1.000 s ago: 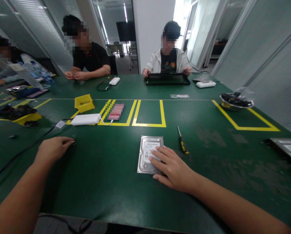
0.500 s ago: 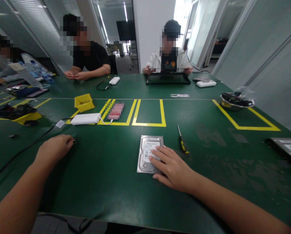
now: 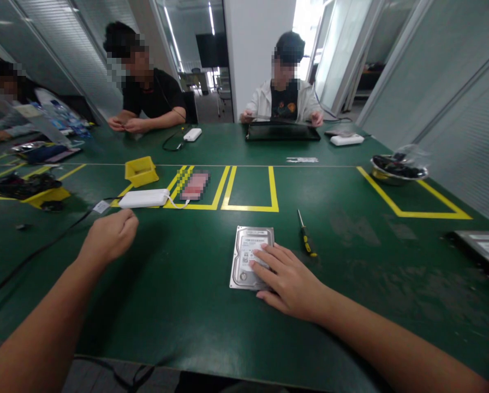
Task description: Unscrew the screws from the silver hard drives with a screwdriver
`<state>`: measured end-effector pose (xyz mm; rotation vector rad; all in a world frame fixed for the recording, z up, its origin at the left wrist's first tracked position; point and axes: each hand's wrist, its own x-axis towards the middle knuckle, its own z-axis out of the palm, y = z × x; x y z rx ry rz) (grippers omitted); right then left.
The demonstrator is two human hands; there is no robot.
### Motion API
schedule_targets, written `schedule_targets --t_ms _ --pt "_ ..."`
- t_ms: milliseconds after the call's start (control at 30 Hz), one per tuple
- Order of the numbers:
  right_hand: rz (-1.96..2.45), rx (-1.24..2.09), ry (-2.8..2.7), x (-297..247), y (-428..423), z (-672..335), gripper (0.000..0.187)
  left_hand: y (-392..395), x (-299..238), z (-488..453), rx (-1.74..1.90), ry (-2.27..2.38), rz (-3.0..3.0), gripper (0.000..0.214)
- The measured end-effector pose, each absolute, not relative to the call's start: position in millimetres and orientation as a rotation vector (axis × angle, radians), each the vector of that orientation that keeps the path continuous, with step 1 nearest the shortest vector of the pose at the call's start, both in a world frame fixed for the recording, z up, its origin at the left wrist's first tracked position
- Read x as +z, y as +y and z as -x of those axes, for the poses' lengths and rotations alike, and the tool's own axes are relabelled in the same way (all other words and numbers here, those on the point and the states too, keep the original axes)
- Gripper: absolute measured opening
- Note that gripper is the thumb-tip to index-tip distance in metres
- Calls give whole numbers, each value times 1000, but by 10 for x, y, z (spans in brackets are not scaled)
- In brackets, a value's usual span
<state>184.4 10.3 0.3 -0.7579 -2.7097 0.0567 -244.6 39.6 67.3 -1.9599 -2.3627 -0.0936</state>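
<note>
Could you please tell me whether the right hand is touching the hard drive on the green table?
Touching. The head view shows the right hand lying flat on the hard drive, covering its near right part with no gap.

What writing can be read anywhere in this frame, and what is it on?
Nothing can be read clearly.
Hard drive label, partly under the right hand: printed lines and codes, too small to read.
White tag on the black cable: blurred, unreadable.
White strip farther up the table: too small to read.
</note>
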Motion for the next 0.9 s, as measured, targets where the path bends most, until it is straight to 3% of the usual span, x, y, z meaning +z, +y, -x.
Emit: schedule_targets --t_ms 200,433,900 --pt "758 71 -2715 10 104 -1853 54 408 744 1549 -433 -1993 2418 34" --pt "774 66 -2727 13 94 -1849 55 370 634 792 -860 -1729 2812 21" --pt "819 39 -2738 32 89 -1803 58 454 228 785 -1396 -1753 2938 5"
